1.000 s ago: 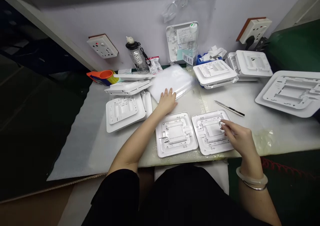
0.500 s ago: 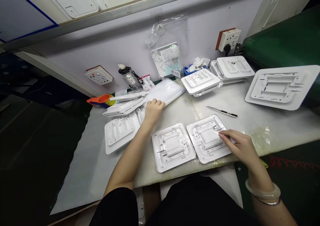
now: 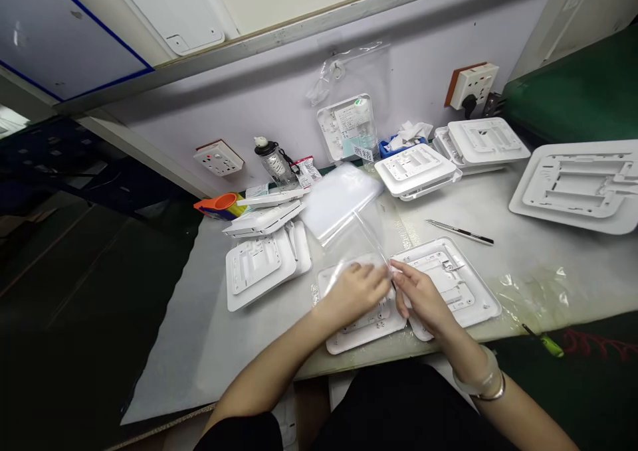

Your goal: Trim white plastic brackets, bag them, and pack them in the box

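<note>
A clear plastic bag [image 3: 361, 235] stretches between my hands and the bag stack, over the white panels. My left hand [image 3: 356, 293] is closed on its near part. My right hand [image 3: 423, 298] pinches the bag's right edge, fingertips close to the left ones. Below my left hand lies one white plastic panel [image 3: 343, 342], partly hidden by hand and bag. A second white panel [image 3: 476, 295] lies beside it, its left part covered by my right hand. Behind them rests a stack of clear plastic bags [image 3: 341, 192].
White panels [image 3: 259, 265] are piled at left; more stand in stacks [image 3: 419, 169] at back right, and one panel [image 3: 578, 185] lies far right. A craft knife [image 3: 461, 232] lies behind the right panel. A bottle [image 3: 276, 162] stands by the wall. A green-handled tool [image 3: 551, 345] is at the near edge.
My left hand has come from the bag stack towards me with a clear bag. My right hand has left the right panel and moved left to the bag's edge. The view has shifted slightly.
</note>
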The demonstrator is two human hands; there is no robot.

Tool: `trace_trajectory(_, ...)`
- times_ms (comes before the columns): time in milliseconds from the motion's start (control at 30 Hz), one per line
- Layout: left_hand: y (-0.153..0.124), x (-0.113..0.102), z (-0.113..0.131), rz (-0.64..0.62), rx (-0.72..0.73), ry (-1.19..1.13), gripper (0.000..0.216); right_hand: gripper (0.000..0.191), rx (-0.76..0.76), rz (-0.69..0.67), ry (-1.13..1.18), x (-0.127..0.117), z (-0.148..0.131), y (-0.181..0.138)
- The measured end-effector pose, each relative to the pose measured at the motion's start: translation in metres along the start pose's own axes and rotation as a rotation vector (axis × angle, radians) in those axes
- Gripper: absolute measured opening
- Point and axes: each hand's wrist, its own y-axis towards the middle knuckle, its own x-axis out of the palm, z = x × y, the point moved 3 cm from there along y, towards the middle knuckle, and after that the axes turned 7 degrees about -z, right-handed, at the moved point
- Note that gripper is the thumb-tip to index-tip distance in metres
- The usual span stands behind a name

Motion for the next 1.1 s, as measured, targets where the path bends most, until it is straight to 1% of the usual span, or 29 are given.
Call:
trace_trajectory(33,0.0,0.001,0.015,0.012,0.033,-0.003,0.012,0.096,0.003,0.032,0.033,0.001,0.001,0.005)
trace_trajectory(100,-0.001,0.0,0.036,0.027,0.064,-0.088,0.012,0.095,0.018,0.091,0.056,-0.001,0.002,0.011)
trace_trajectory(133,-0.002,-0.002,0.039,0.013,0.059,-0.211,0.013,0.089,0.026,0.11,0.05,-0.003,0.003,0.013)
trace_trajectory(167,-0.003,-0.005,0.038,-0.017,0.032,-0.372,0.015,0.083,0.027,0.125,0.037,-0.007,0.003,0.012)
trace_trajectory(233,-0.007,-0.01,0.02,-0.08,-0.096,-0.676,0.023,0.068,0.01,0.156,-0.006,-0.017,0.002,0.007)
trace_trajectory(267,-0.01,-0.011,0.006,-0.1,-0.202,-0.765,0.026,0.062,-0.002,0.177,-0.032,-0.024,0.002,0.003)
trace_trajectory(333,-0.018,-0.008,-0.028,-0.099,-0.455,-0.766,0.035,0.051,-0.021,0.229,-0.079,-0.037,0.0,-0.005)
trace_trajectory(400,-0.028,0.004,-0.058,-0.118,-0.7,-0.712,0.039,0.043,-0.043,0.273,-0.106,-0.049,-0.002,-0.013)
trace_trajectory(467,-0.036,0.021,-0.075,-0.186,-0.824,-0.691,0.039,0.039,-0.077,0.297,-0.114,-0.059,-0.004,-0.018)
trace_trajectory(500,-0.039,0.03,-0.078,-0.239,-0.853,-0.693,0.04,0.038,-0.093,0.303,-0.116,-0.062,-0.005,-0.019)
trace_trajectory(567,-0.041,0.045,-0.077,-0.354,-0.883,-0.703,0.042,0.037,-0.118,0.315,-0.114,-0.068,-0.006,-0.022)
trace_trajectory(633,-0.041,0.054,-0.072,-0.436,-0.909,-0.694,0.047,0.037,-0.132,0.327,-0.112,-0.072,-0.008,-0.024)
trace_trajectory(733,-0.042,0.058,-0.07,-0.466,-0.98,-0.652,0.056,0.039,-0.144,0.348,-0.105,-0.076,-0.013,-0.027)
trace_trajectory(800,-0.045,0.062,-0.071,-0.474,-0.998,-0.676,0.056,0.04,-0.145,0.358,-0.098,-0.077,-0.016,-0.028)
trace_trajectory(867,-0.046,0.068,-0.074,-0.465,-0.969,-0.756,0.052,0.041,-0.136,0.358,-0.095,-0.078,-0.017,-0.029)
trace_trajectory(967,-0.046,0.075,-0.076,-0.384,-0.917,-0.877,0.045,0.041,-0.123,0.347,-0.094,-0.078,-0.016,-0.028)
trace_trajectory(1033,-0.043,0.076,-0.076,-0.33,-0.897,-0.923,0.04,0.038,-0.125,0.336,-0.091,-0.078,-0.015,-0.028)
trace_trajectory(1100,-0.038,0.074,-0.075,-0.278,-0.887,-0.932,0.04,0.035,-0.138,0.33,-0.099,-0.079,-0.014,-0.028)
